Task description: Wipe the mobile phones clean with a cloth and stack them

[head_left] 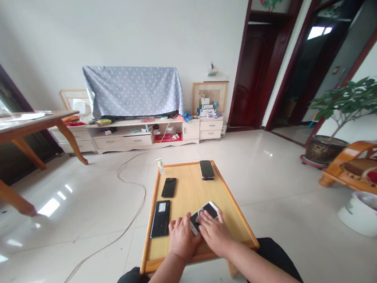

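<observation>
A white smartphone [210,208] with a dark screen lies slanted near the front of the small wooden table [192,183]. My left hand [184,236] grips its left end, fingers bent and thumb towards the lower edge. Across the screen lies my right hand [215,229], fingers pressed down on a thin, pale wipe-like piece [199,213]; its exact kind is unclear. Left of my hands is a black phone [160,219], back up with a white label. Beyond it rests another black phone [169,187]. Stacked phones [206,170] sit at the far right corner.
A small pump bottle [160,166] stands at the table's far left corner. The table has a raised wooden rim [235,203]. A cable [130,228] crosses the floor on the left. To the right are a white bucket [363,218], a wooden chair [349,165] and a potted plant [326,147].
</observation>
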A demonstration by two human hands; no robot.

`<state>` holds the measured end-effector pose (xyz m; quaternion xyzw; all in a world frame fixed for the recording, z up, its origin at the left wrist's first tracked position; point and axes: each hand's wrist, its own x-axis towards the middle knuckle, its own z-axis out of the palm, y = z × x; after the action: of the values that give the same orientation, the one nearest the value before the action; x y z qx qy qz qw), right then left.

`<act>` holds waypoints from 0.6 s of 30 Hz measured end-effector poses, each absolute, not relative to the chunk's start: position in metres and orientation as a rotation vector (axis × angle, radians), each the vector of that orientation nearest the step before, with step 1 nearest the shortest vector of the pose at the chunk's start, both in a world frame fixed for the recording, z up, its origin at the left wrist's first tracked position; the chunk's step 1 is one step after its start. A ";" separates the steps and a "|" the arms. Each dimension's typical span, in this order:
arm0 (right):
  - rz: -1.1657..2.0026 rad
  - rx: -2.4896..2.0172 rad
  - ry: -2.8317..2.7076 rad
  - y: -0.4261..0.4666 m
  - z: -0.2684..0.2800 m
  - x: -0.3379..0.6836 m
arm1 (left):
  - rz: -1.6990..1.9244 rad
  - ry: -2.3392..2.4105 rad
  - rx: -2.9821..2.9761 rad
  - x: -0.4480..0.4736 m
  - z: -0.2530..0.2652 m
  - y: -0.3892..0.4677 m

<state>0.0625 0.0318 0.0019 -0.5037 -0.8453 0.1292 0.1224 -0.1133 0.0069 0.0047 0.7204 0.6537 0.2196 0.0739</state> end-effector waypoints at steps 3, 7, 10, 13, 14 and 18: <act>0.300 -1.762 -2.288 0.041 0.005 0.081 | 0.625 1.958 2.183 -0.111 0.011 0.006; 0.304 -1.668 -2.312 0.027 0.004 0.080 | 0.638 1.923 2.244 -0.110 0.012 0.007; 0.393 -1.400 -2.431 0.009 0.001 0.072 | 0.641 1.902 2.291 -0.111 0.007 0.007; 0.391 -1.443 -2.412 0.012 0.004 0.079 | 0.633 1.892 2.336 -0.111 0.003 0.007; 0.368 -1.521 -2.374 0.017 0.005 0.084 | 0.628 1.890 2.347 -0.110 0.002 0.007; 0.293 -1.634 -2.306 0.028 0.006 0.098 | 0.594 1.887 2.387 -0.108 0.000 0.007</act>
<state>0.0982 0.0283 0.0056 -0.5685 -0.8025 0.1021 0.1495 -0.1085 0.0065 -0.0003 0.7698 0.6086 0.1915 0.0205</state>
